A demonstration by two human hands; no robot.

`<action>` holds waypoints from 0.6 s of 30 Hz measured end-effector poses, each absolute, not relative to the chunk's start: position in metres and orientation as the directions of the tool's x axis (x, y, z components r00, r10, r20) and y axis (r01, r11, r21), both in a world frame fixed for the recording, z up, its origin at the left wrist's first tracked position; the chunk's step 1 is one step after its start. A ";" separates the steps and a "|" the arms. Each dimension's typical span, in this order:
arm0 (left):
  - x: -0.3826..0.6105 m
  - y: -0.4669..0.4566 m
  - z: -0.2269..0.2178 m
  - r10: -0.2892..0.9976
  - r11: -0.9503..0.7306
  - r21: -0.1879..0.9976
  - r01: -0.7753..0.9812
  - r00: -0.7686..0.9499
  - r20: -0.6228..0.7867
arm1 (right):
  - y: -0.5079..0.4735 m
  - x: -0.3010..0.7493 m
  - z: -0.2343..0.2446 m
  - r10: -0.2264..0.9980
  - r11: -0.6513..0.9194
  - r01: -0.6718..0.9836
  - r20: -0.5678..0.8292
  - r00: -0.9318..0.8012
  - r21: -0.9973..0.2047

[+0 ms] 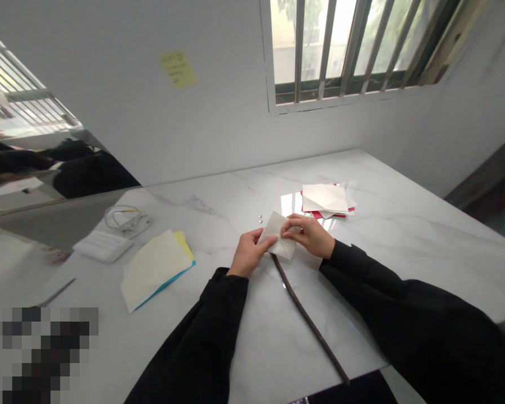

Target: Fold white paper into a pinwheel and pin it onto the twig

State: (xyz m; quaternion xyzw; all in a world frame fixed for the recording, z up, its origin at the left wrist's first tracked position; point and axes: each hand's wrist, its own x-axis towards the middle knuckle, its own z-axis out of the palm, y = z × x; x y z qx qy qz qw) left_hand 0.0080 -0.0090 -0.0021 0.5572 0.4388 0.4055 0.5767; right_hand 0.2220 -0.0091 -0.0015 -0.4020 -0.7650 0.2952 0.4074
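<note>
Left hand (250,253) and right hand (311,235) are brought together at center, fingers and thumbs pinching a folded white paper (275,235) over a marble table (404,235). A dark twig (309,320) runs from just below the paper toward 5 o'clock. Two small metal beads (260,217) lie near the hands at 12 o'clock. White and red paper sheets (324,199) sit at 1 o'clock. Cream, yellow and blue paper (155,269) sits at 9 o'clock. A white box (103,246) and coiled cable (124,219) lie at 10 o'clock.
</note>
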 end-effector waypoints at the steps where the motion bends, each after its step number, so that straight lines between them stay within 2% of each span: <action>1: 0.008 -0.009 -0.002 0.957 0.049 0.999 0.025 0.286 -0.054 | -0.009 0.222 -0.001 0.855 0.504 0.377 0.388 -0.344 -0.777; 18: 0.009 -0.009 -0.001 0.959 0.020 0.998 0.062 0.282 -0.037 | -0.015 0.215 -0.001 0.911 0.411 0.424 0.343 -0.229 -0.807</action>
